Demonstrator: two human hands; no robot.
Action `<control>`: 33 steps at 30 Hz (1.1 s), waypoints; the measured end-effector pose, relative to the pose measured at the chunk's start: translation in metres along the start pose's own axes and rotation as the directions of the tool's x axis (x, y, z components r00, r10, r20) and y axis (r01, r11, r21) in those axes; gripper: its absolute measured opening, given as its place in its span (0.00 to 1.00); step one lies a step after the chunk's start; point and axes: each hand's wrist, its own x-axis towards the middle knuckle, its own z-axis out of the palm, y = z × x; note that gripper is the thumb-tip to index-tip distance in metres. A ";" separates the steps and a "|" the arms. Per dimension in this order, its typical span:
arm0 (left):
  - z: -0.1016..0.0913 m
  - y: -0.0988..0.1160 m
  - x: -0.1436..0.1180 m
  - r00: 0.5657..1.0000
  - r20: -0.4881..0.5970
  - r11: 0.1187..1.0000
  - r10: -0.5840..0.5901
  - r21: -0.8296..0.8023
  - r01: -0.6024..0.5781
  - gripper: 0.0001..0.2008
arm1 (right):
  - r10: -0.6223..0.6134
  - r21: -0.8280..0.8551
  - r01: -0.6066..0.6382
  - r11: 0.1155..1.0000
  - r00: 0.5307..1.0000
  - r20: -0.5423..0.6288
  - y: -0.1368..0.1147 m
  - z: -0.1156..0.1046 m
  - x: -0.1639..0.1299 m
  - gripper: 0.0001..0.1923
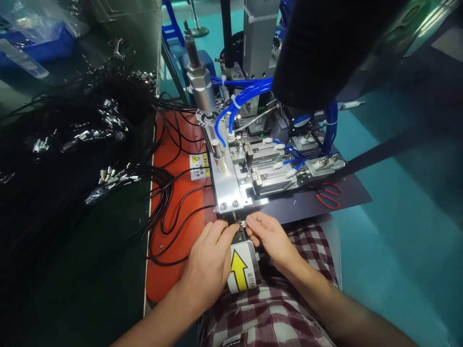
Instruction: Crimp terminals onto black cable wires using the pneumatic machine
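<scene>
Our right hand (pixel 269 237) pinches a small silvery connector (pixel 243 223) just before the metal plate (pixel 228 187), its long axis seemingly crosswise between our hands. Our left hand (pixel 210 255) curls beside it; we cannot tell its grip.

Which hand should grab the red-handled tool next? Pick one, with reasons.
Probably the right hand. Though pinching a small metal piece, it is closer than the left hand to the red-handled tool, which lies to the right.
</scene>
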 end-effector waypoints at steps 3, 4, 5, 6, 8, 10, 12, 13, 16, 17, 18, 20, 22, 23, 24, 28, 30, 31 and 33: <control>0.001 -0.004 0.000 1.000 0.019 1.000 0.021 0.020 -0.022 0.16 | 0.002 0.001 -0.002 1.000 1.000 0.006 0.002 -0.001 0.001 0.19; 0.001 -0.005 0.000 0.999 0.027 0.999 0.030 0.032 -0.031 0.16 | -0.003 -0.001 0.003 1.000 1.000 0.003 0.002 -0.001 0.001 0.19; 0.001 -0.005 0.000 0.999 0.034 0.998 0.036 0.044 -0.038 0.16 | -0.008 -0.005 0.008 1.000 1.000 0.001 0.002 -0.001 0.001 0.19; 0.001 -0.004 -0.001 0.998 0.040 0.998 0.041 0.055 -0.043 0.17 | -0.015 -0.011 0.014 1.000 1.000 -0.002 0.002 -0.001 0.001 0.19; 0.002 -0.003 -0.002 0.997 0.060 0.996 0.044 0.074 -0.049 0.17 | -0.028 -0.023 0.028 0.999 1.000 -0.009 0.003 0.000 0.000 0.19; 0.003 -0.002 -0.002 0.996 0.076 0.994 0.046 0.094 -0.053 0.17 | -0.059 -0.046 0.058 0.997 0.998 -0.030 0.005 0.002 -0.001 0.18; 0.006 -0.001 -0.003 0.995 0.085 0.992 0.047 0.110 -0.056 0.18 | -0.118 -0.077 0.112 0.991 0.991 -0.070 0.008 0.004 -0.001 0.18; 0.008 0.000 -0.003 0.995 0.086 0.991 0.047 0.117 -0.057 0.18 | -0.146 -0.089 0.138 0.986 0.985 -0.091 0.010 0.005 -0.001 0.18; 0.008 0.002 0.000 0.995 0.090 0.992 0.031 0.119 -0.042 0.18 | -0.180 -0.096 0.169 0.981 0.976 -0.124 0.017 0.006 -0.001 0.17; 0.006 0.004 0.001 0.996 0.091 0.993 0.026 0.110 -0.036 0.18 | -0.177 -0.093 0.166 0.982 0.977 -0.122 0.020 0.006 -0.001 0.17; 0.003 0.005 0.003 0.996 0.091 0.995 0.020 0.094 -0.029 0.18 | -0.175 -0.091 0.165 0.982 0.978 -0.116 0.021 0.006 0.000 0.17; -0.005 0.009 0.002 0.997 0.076 0.999 -0.002 0.049 -0.001 0.19 | -0.175 -0.087 0.167 0.982 0.980 -0.094 0.024 0.004 0.001 0.17; -0.013 0.011 -0.006 0.998 0.035 0.998 -0.052 0.025 0.051 0.20 | -0.175 -0.085 0.169 0.982 0.983 -0.064 0.025 0.002 0.002 0.17; -0.015 0.012 -0.014 0.996 0.006 0.996 -0.088 0.034 0.088 0.21 | -0.175 -0.085 0.170 0.982 0.983 -0.049 0.025 0.001 0.003 0.17; -0.015 0.012 -0.023 0.992 -0.024 0.990 -0.123 0.061 0.125 0.22 | -0.175 -0.085 0.172 0.981 0.984 -0.038 0.025 0.001 0.004 0.17; 0.000 0.010 -0.063 0.956 -0.098 0.920 -0.278 0.259 0.294 0.25 | -0.178 -0.080 0.176 0.981 0.984 -0.012 0.022 0.000 0.004 0.18; 0.009 0.010 -0.074 0.925 -0.107 0.861 -0.363 0.340 0.378 0.25 | -0.174 -0.076 0.173 0.982 0.985 -0.006 0.020 0.001 0.004 0.19; 0.012 0.010 -0.076 0.915 -0.114 0.839 -0.386 0.369 0.400 0.25 | -0.172 -0.075 0.171 0.982 0.985 -0.005 0.019 0.002 0.004 0.19; 0.013 0.012 -0.075 0.915 -0.135 0.821 -0.380 0.407 0.401 0.24 | -0.170 -0.073 0.169 0.983 0.986 -0.003 0.018 0.003 0.005 0.20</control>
